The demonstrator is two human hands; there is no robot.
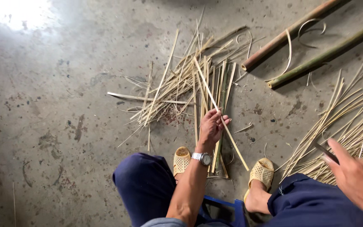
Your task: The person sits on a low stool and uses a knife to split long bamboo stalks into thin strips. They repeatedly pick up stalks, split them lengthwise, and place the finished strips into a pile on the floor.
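Left hand (212, 125) pinches a long pale bamboo strip (219, 111) that slants across a loose heap of bamboo strips (181, 84) mid-floor, just beyond two yellow sandals (181, 159). Right hand (356, 176), at the right edge and partly cut off, is closed around a thin dark blade (325, 150), its grip end hidden, beside a second sheaf of strips (349, 122). Two bamboo poles (290, 31), one brown and one green, lie toward the concrete floor's (64, 105) far right corner; no labels visible.
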